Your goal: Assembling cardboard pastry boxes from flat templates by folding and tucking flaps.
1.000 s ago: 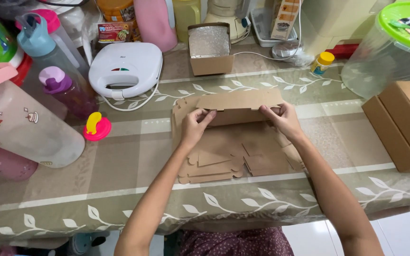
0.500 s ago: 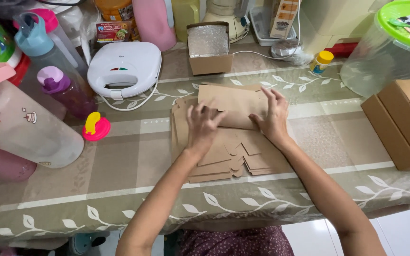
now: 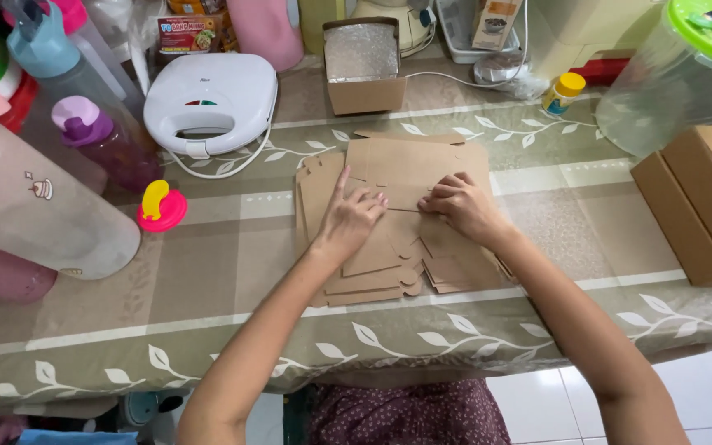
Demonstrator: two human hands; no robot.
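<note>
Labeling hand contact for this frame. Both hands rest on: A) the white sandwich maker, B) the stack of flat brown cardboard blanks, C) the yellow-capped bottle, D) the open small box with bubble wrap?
B: the left hand and right hand both press flat on the stack of cardboard blanks at the middle of the table, well apart from the sandwich maker behind.

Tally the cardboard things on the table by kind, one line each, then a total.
Stack of flat brown box blanks under the left hand and right hand: 1
Open small box at the back: 1
Closed boxes at the right edge: 1 for sure; more cannot be told
Total: 3
</note>
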